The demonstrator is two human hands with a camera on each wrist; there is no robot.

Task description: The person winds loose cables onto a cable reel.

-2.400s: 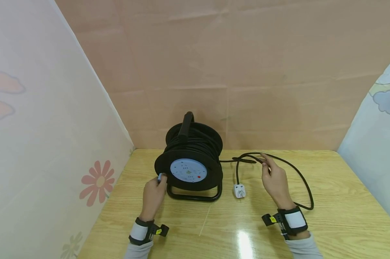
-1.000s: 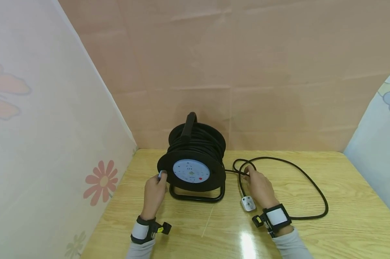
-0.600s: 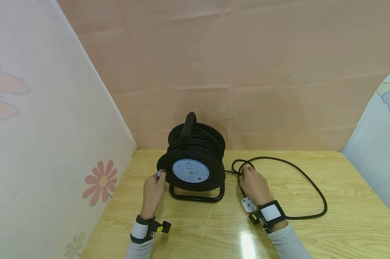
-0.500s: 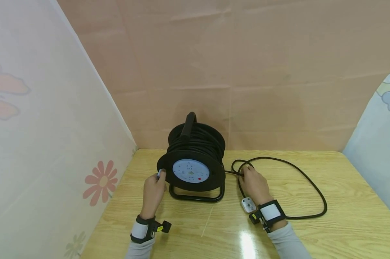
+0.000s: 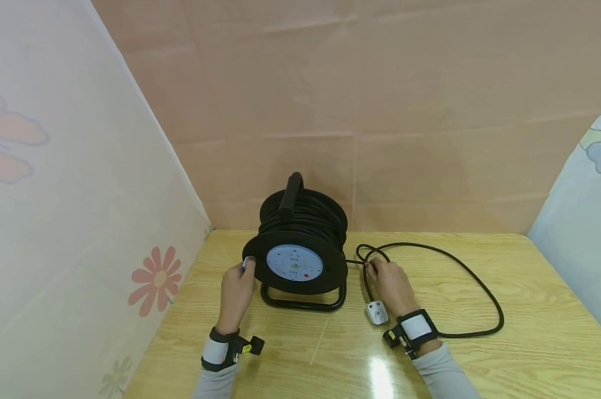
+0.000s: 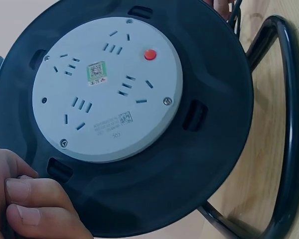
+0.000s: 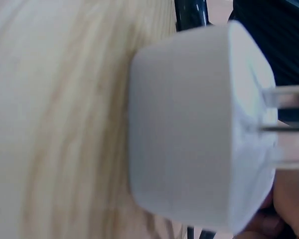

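Note:
A black cable reel stands on the wooden table, its pale socket face toward me. My left hand grips the small bluish crank knob at the reel's left rim. In the left wrist view its curled fingers overlap the flange's edge, and the knob is hidden. Right of the reel, my right hand pinches the black cable close to where it leaves the drum. The white plug lies beside that hand, its prongs large in the right wrist view.
A loose end of the cable loops out over the right side of the table. The reel rests on a black tube stand with a carrying handle on top. Papered walls close in the back, left and right.
My right hand has moved left toward the reel, and the cable loop and plug have shifted with it. My left hand stays at the crank knob; the socket face has turned slightly.

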